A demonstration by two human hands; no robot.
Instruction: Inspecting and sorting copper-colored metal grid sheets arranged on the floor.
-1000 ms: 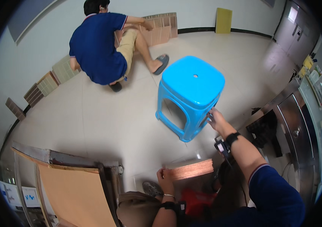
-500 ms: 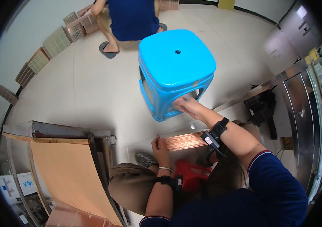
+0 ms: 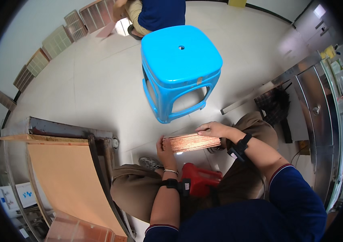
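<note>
A thick stack of thin copper-coloured sheets (image 3: pixel 191 142) is held edge-up above my lap, its layered edges shining. My left hand (image 3: pixel 166 154) has its fingers wrapped round the left end of the stack. At the far right corner, my right hand (image 3: pixel 215 130) grips the stack with the thumb and fingers along its top edge. Below the stack, between my knees, sits a red plastic object (image 3: pixel 199 180), partly hidden by my clothes. Just ahead of the hands stands a blue plastic stool (image 3: pixel 181 60) with a hole in its seat.
Another person (image 3: pixel 161 16) crouches beyond the stool, near gridded panels (image 3: pixel 57 42) leaning along the wall. A cart with a tan board (image 3: pixel 68 177) stands at my left. On my right is a metal cabinet (image 3: pixel 314 109), with a dark plaid cloth (image 3: pixel 274 101) beside it.
My right hand has come back from the stool's front to the stack and grips it. The crouching person has shifted right, and a panel beside them has moved.
</note>
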